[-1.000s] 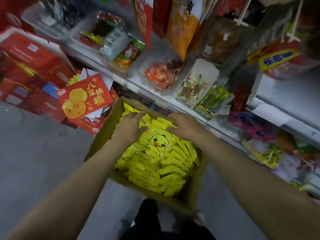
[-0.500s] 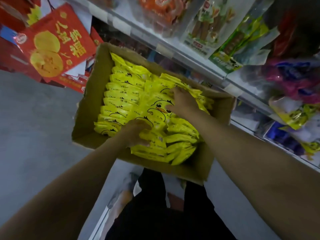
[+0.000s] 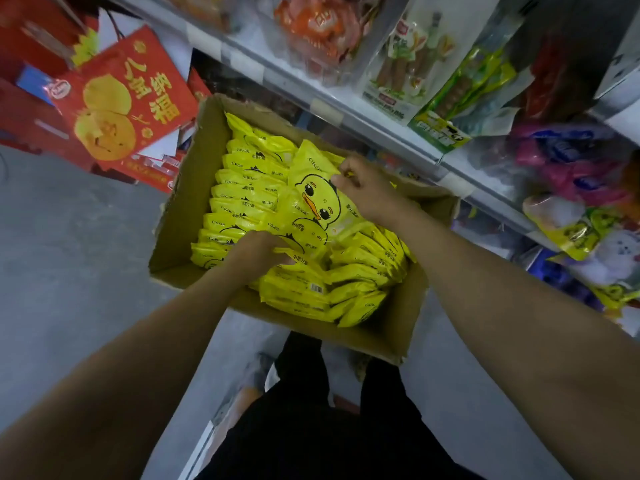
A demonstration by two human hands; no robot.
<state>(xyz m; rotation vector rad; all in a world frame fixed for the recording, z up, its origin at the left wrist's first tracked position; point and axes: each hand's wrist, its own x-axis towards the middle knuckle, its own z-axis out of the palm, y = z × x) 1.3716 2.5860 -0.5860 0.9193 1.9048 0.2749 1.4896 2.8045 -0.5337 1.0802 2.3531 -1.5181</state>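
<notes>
One cardboard box (image 3: 180, 216), its far edge just beside the shelf (image 3: 346, 112), open floor (image 3: 69, 254) to its left. Yellow packets (image 3: 242, 188) fill it in two rows on edge, too tight to count. Two more lie flat on top; the right grip (image 3: 367, 192) pinches the upper duck packet (image 3: 318, 199) near the far edge. The left grip (image 3: 258, 252) is buried by the near-left corner; cannot tell what it clasps.
</notes>
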